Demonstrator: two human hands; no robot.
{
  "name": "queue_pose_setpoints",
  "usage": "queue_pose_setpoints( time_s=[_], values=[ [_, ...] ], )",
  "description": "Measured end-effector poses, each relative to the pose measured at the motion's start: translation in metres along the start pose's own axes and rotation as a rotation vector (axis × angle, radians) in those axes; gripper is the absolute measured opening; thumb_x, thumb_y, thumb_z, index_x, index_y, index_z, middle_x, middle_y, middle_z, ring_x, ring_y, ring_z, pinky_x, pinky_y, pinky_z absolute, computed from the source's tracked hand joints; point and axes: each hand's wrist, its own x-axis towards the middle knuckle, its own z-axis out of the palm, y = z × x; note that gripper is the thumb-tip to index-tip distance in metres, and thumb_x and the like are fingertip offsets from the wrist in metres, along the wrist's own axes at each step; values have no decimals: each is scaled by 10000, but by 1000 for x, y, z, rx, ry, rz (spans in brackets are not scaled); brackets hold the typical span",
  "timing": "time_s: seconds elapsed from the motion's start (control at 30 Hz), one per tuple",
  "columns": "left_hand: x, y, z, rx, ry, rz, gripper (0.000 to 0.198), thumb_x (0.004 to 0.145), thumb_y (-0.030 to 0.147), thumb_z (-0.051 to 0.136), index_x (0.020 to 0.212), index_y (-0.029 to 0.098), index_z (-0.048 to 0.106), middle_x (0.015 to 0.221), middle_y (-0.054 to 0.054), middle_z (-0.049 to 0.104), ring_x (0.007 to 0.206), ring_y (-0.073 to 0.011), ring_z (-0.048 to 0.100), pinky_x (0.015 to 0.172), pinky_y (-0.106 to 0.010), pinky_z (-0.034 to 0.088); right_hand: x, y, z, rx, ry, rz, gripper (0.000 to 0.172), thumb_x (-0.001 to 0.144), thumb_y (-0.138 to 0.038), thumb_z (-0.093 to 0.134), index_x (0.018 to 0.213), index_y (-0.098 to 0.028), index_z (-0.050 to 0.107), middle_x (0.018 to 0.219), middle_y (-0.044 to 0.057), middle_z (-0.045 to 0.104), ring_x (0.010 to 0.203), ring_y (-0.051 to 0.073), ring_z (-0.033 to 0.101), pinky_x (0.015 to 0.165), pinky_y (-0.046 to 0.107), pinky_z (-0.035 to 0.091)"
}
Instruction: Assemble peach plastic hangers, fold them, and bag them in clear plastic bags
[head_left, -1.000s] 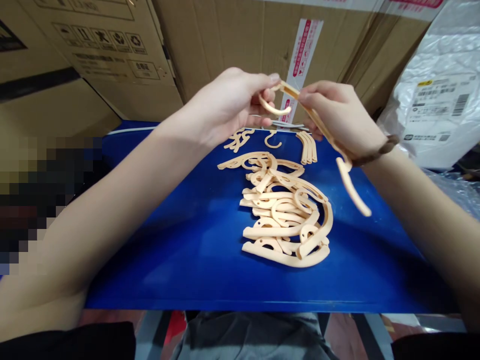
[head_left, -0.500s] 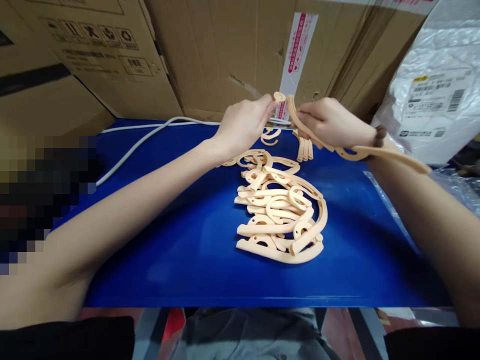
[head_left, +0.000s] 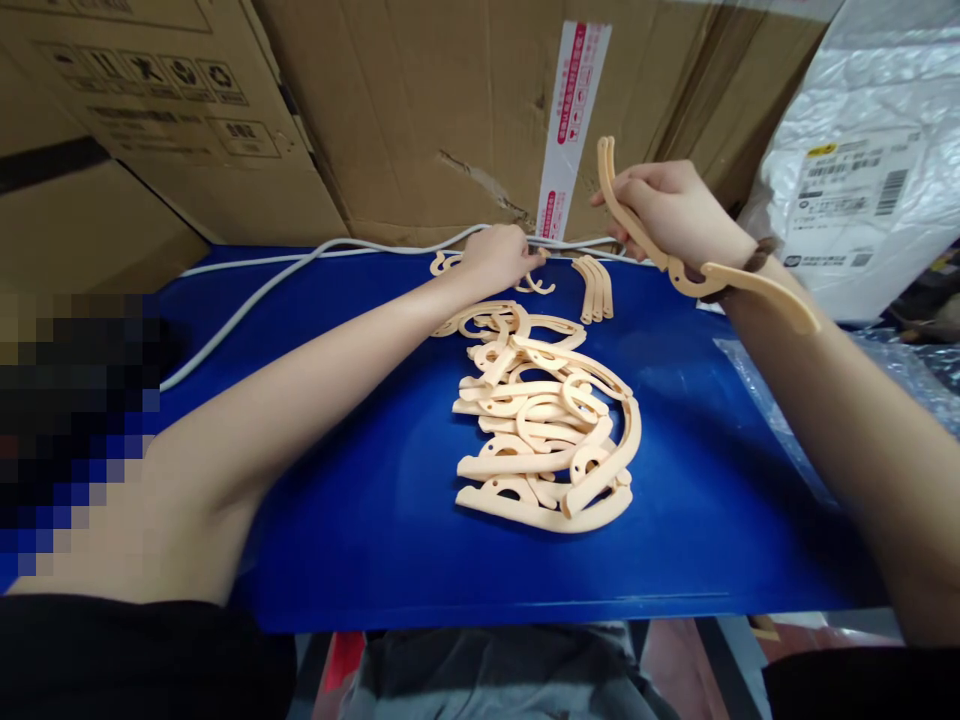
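My right hand point(head_left: 664, 205) is raised at the back right, its fingers wrapped round a beige plastic folding hanger point(head_left: 688, 280). One arm of the hanger points up past the fingers; the other lies over the wrist. At the table's back, my left hand point(head_left: 501, 252) is closed among loose curved hanger hooks point(head_left: 540, 287). A small beige bit shows at its fingertips, too hidden to make out. To its right lie several loose hanger arms point(head_left: 598, 290) side by side. Nearer me is a heap of folded hangers point(head_left: 544, 430).
The blue table point(head_left: 360, 540) ends in front of cardboard boxes point(head_left: 420, 120). A white cable point(head_left: 255, 300) runs along its back and left. A white padded parcel point(head_left: 840, 200) stands at the right, with clear plastic wrap point(head_left: 780, 410) below it.
My left hand has come away from the hanger and down to the loose hooks, no longer showing the small round piece. My right hand keeps the hanger, now slightly higher. The view has shifted slightly.
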Motion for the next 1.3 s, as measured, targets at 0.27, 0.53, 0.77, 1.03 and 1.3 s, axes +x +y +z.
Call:
queue_pose_setpoints(
  time_s=[0.27, 0.53, 0.77, 1.03, 1.3],
  values=[
    [-17, -34, -46, 203, 50, -137, 588, 910, 646, 488, 947, 111, 729, 1045, -250, 712, 1122, -446, 632, 936, -462, 461, -3, -5, 4, 76, 51, -18, 267, 950, -130, 417, 853, -187, 659, 529, -67, 532, 402, 84, 420, 437, 229, 293],
    [-44, -63, -62, 155, -243, -349, 486, 635, 637, 798, 573, 194, 607, 525, -92, 549, 810, -365, 687, 715, -356, 462, -3, -6, 7, 101, 100, 5, 243, 926, -163, 455, 906, -176, 697, 536, -56, 529, 427, 103, 388, 503, 280, 272],
    [-50, -65, -53, -204, -229, -402, 251, 660, 327, 835, 715, 176, 642, 650, -63, 671, 655, -234, 680, 570, -286, 476, -3, -7, 8, 130, 123, 34, 266, 925, -151, 441, 932, -172, 706, 506, -59, 503, 423, 101, 354, 517, 270, 275],
    [-49, -72, -59, -169, -252, -408, 237, 674, 342, 816, 741, 195, 643, 670, -50, 679, 654, -210, 648, 572, -276, 413, -4, -10, 10, 214, 190, 52, 239, 916, -143, 458, 818, -172, 674, 544, -29, 522, 483, 113, 392, 575, 282, 316],
    [-64, -29, -60, -435, 7, -116, 536, 1037, 586, 374, 1023, 187, 731, 1155, -99, 717, 1033, -212, 655, 704, -241, 472, 0, -18, 15, 536, 377, 84, 238, 1010, -187, 288, 837, -236, 442, 836, 17, 628, 720, 110, 553, 686, 244, 432]
  ],
)
